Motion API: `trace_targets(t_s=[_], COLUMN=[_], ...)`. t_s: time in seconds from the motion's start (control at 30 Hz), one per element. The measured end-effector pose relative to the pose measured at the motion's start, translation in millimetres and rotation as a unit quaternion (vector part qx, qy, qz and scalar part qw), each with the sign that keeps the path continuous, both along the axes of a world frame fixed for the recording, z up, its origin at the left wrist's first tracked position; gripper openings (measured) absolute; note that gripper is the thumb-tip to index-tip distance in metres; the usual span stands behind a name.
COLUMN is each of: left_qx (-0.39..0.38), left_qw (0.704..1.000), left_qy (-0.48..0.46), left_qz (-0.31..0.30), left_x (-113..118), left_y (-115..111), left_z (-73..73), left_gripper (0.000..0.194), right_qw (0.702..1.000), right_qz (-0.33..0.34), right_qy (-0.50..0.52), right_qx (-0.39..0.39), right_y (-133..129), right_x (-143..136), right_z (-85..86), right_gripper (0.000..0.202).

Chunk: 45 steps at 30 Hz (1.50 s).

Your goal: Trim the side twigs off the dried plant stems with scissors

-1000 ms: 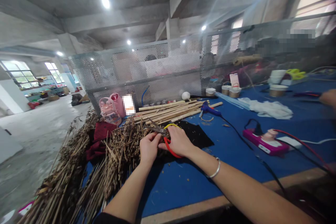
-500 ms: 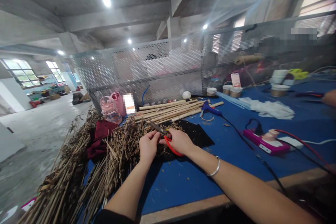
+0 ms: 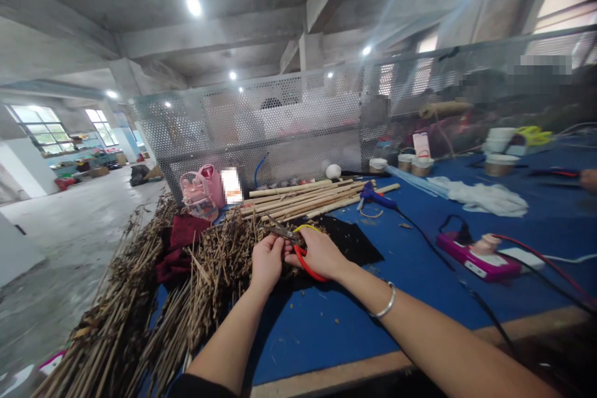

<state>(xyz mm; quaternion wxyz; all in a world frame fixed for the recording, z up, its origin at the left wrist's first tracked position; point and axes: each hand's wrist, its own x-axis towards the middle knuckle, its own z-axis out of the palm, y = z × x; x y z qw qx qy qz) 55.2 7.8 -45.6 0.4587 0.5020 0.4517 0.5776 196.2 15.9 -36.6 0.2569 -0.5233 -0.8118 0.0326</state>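
Note:
My right hand [image 3: 317, 252] is closed on scissors [image 3: 306, 267] with red and yellow handles; their blades point left, over my left fingertips. My left hand [image 3: 268, 261] is pinched just below the blades, and what it holds is too small to make out. Dried brown stems [image 3: 219, 261] lie beside and behind my left hand. Under both hands is a black cloth [image 3: 357, 239] with plant bits on it. Behind the hands lie several pale sticks [image 3: 303, 198].
A blue glue gun [image 3: 375, 197], a purple power strip [image 3: 480, 259] with cables and white gloves [image 3: 485, 196] lie on the blue table [image 3: 336, 342]. Pink bag [image 3: 209, 186] at back left. Another person's hand [image 3: 588, 179] is at the right edge.
The scissor handles and blades look more spread, with more of the yellow handle showing. Both hands stay nearly in place; the view has shifted slightly.

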Motion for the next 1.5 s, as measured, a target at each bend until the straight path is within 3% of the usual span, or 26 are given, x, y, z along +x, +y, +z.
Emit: trace_targets(t_s=[0.37, 0.53, 0.73, 0.93, 1.2, 1.4, 1.5], left_qx=[0.028, 0.006, -0.01, 0.017, -0.013, -0.008, 0.008], left_qw=[1.0, 0.999, 0.997, 0.998, 0.995, 0.997, 0.997], left_qy=[-0.002, -0.044, -0.068, 0.014, -0.094, -0.08, -0.076], left_qz=[-0.008, -0.009, 0.042, 0.067, -0.016, -0.005, -0.008], left_x=[2, 1, -4, -6, -2, 2, 3], left_y=[-4, -1, 4, 0, 1, 0, -4], left_z=[2.4, 0.4, -0.2, 4.5, 3.5, 0.6, 3.1], left_gripper=[0.024, 0.026, 0.026, 0.019, 0.027, 0.027, 0.024], right_qw=[0.998, 0.997, 0.998, 1.0, 0.998, 0.999, 0.999], right_qz=[-0.02, -0.035, -0.038, -0.014, -0.028, -0.018, -0.021], right_qy=[0.036, 0.014, -0.015, -0.008, 0.027, 0.035, 0.043], right_qx=[-0.049, -0.065, -0.044, -0.02, -0.054, 0.0, -0.01], right_y=[-4, -2, 0, -1, -2, -2, -3], right_x=[-2, -3, -1, 1, 0, -5, -5], right_z=[1.0, 0.2, 2.5, 2.0, 5.0, -3.5, -6.0], right_gripper=[0.041, 0.042, 0.044, 0.045, 0.037, 0.045, 0.045])
